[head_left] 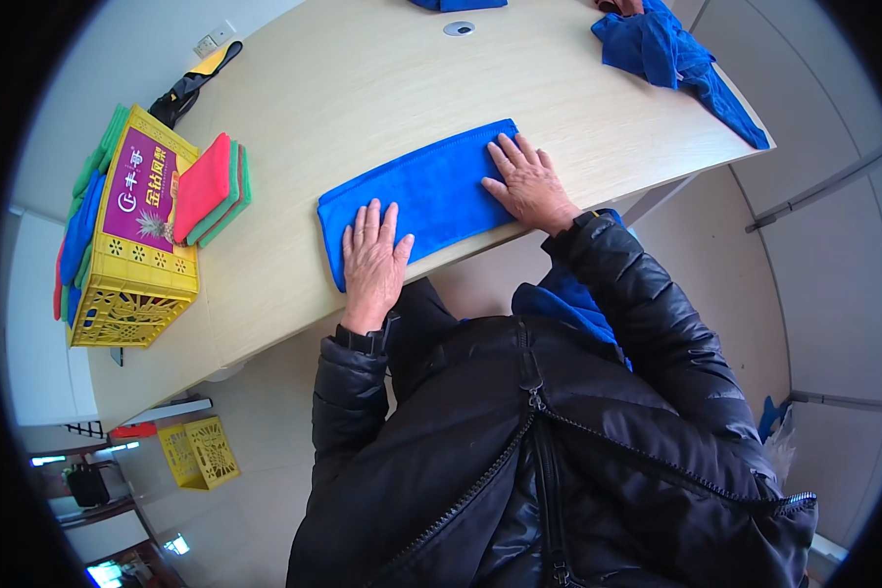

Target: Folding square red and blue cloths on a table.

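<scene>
A blue cloth (426, 191), folded into a long strip, lies flat along the near edge of the pale wooden table (333, 108). On its left end rests my left hand (374, 257), palm down with the fingers stretched out. My right hand (531, 181) presses on the right end, its fingers spread and flat. Neither hand grips anything. More blue fabric (563, 299) hangs near my lap, below the table edge.
At the left stands a yellow plastic crate (132, 294) with folded cloths; red and green cloths (211, 191) lean beside it. A crumpled blue cloth (657, 49) lies at the far right corner. A black strap (181, 93) is behind the crate. Another yellow crate (198, 453) sits on the floor.
</scene>
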Action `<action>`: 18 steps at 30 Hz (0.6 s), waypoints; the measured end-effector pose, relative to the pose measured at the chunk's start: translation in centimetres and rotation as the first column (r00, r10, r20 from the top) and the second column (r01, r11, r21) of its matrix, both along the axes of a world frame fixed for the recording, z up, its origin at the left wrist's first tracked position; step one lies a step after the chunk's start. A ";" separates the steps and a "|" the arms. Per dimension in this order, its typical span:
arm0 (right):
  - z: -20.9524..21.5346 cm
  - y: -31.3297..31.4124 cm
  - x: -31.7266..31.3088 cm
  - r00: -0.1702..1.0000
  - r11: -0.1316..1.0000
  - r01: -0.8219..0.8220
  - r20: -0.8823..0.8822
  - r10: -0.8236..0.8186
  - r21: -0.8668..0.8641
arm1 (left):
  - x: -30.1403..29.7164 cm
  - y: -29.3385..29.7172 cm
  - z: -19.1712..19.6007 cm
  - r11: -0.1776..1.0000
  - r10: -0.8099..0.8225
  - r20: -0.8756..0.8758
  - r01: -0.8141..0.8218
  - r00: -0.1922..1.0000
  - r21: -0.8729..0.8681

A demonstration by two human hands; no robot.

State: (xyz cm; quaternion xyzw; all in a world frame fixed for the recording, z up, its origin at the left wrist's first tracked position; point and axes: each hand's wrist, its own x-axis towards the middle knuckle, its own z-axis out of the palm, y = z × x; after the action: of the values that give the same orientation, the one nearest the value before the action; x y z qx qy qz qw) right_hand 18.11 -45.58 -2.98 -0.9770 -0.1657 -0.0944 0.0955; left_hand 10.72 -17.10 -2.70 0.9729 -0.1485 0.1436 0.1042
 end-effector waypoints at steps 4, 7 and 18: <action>0.2 -1.1 0.6 0.996 0.998 0.069 -0.064 -0.069 -0.002 | 0.1 1.5 -0.7 0.999 0.031 -0.030 -0.031 0.999 0.025; 0.1 -1.1 0.5 0.995 0.997 0.081 -0.060 -0.081 -0.007 | 0.0 1.8 -1.0 0.998 0.049 -0.040 -0.048 0.998 0.032; 0.4 -1.7 -0.4 0.997 0.997 0.071 -0.026 -0.071 -0.002 | -1.3 5.0 -1.5 0.986 0.152 -0.043 -0.155 0.987 -0.061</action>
State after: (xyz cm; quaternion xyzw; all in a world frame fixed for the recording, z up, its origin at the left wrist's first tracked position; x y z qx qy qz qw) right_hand 17.73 -47.23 -2.57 -0.9835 -0.1295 -0.0848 0.0939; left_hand 9.42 -12.08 -4.18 0.9802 -0.0663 0.1372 0.1266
